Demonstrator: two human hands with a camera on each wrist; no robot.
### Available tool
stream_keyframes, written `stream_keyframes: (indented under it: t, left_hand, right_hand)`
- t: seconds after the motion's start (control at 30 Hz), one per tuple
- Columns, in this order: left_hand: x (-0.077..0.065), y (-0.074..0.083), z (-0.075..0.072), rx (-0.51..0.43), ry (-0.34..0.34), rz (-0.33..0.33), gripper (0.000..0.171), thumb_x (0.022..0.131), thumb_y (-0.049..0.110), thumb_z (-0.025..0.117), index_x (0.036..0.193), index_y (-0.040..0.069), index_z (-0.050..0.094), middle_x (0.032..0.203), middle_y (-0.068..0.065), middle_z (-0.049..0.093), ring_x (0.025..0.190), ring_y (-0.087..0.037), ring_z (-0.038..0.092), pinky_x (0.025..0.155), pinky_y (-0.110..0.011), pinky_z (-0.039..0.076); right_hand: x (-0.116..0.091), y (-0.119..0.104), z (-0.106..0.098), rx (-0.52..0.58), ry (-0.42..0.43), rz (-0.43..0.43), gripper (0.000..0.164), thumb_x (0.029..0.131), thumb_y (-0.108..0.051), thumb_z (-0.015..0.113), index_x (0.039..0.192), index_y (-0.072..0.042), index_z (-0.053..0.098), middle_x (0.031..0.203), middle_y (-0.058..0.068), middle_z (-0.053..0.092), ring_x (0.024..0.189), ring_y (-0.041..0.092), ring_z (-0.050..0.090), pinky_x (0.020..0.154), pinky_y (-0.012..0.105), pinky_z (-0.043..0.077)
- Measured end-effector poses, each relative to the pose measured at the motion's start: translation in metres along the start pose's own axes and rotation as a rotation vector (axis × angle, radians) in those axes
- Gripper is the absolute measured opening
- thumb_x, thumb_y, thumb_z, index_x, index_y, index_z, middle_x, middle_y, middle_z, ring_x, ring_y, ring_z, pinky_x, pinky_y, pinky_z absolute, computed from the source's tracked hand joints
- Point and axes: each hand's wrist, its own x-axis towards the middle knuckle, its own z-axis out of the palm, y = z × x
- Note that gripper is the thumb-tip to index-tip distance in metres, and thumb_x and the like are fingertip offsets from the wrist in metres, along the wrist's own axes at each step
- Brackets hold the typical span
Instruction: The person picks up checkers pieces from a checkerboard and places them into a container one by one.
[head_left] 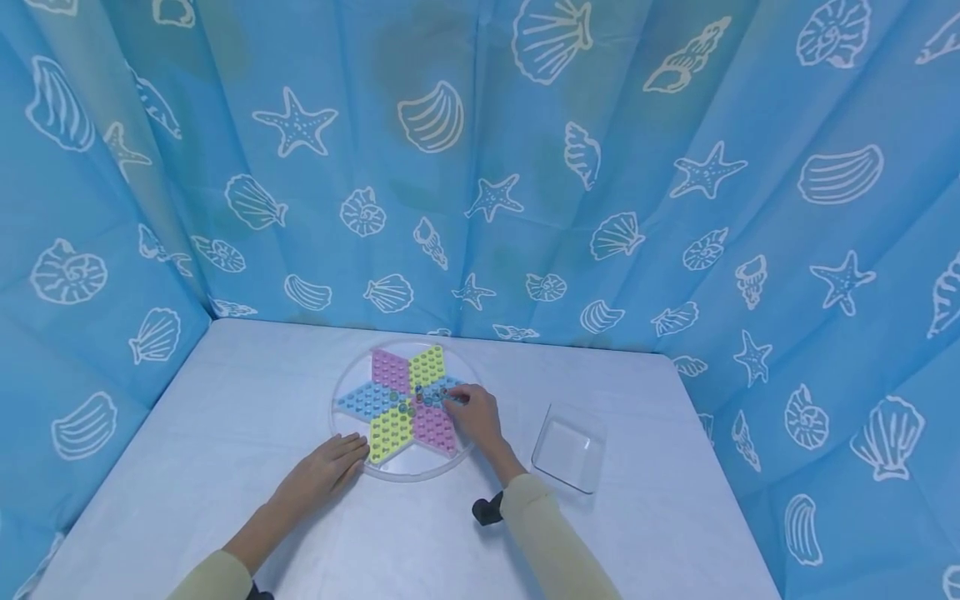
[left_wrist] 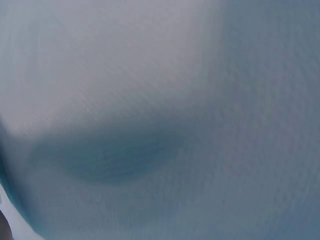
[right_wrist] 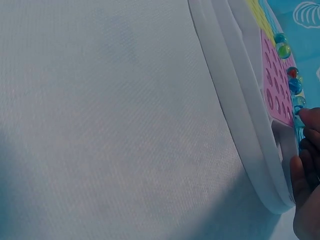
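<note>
A round white Chinese checkers board (head_left: 408, 477) lies on the table, its star sectioned in pink, yellow and blue. Several glass marbles (head_left: 402, 408) sit around the star's middle and on its right blue section. My left hand (head_left: 322, 471) rests at the board's near left rim, fingers straight and side by side. Over the right blue section, my right hand (head_left: 477, 417) pinches a marble, largely covered by the fingers. In the right wrist view, the thumb and fingers of that hand (right_wrist: 309, 165) are at the right edge, beside a bluish marble (right_wrist: 298, 120).
A clear square glass dish (head_left: 570, 450) stands on the white-covered table (head_left: 247, 400), to the right of the board. Blue curtains (head_left: 480, 250) with white shell and starfish prints enclose the table behind and at both sides. The left wrist view shows only blurred cloth.
</note>
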Motion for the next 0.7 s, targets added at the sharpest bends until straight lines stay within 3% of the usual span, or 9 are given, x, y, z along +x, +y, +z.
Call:
stream_keyframes:
  t: [0.4, 0.7]
  left_hand:
    - [0.0014, 0.0029, -0.0021, -0.003, 0.002, -0.015, 0.032, 0.085, 0.008, 0.073, 0.114, -0.004, 0.07, 0.117, -0.019, 0.069, 0.111, -0.038, 0.064, 0.1, -0.056, 0.049]
    - [0.0016, 0.0032, -0.0029, -0.004, -0.001, -0.022, 0.033, 0.083, 0.007, 0.075, 0.114, -0.004, 0.071, 0.116, -0.02, 0.069, 0.111, -0.038, 0.064, 0.099, -0.056, 0.049]
  right_hand:
    - [-0.0013, 0.0002, 0.0036, -0.039, 0.034, -0.004, 0.017, 0.089, -0.019, 0.075, 0.104, -0.011, 0.075, 0.104, 0.003, 0.068, 0.1, 0.02, 0.063, 0.091, 0.035, 0.055]
    - [0.0011, 0.0083, 0.0078, -0.008, 0.062, -0.016, 0.017, 0.088, -0.018, 0.076, 0.104, -0.012, 0.075, 0.099, 0.001, 0.068, 0.096, 0.017, 0.063, 0.087, 0.034, 0.056]
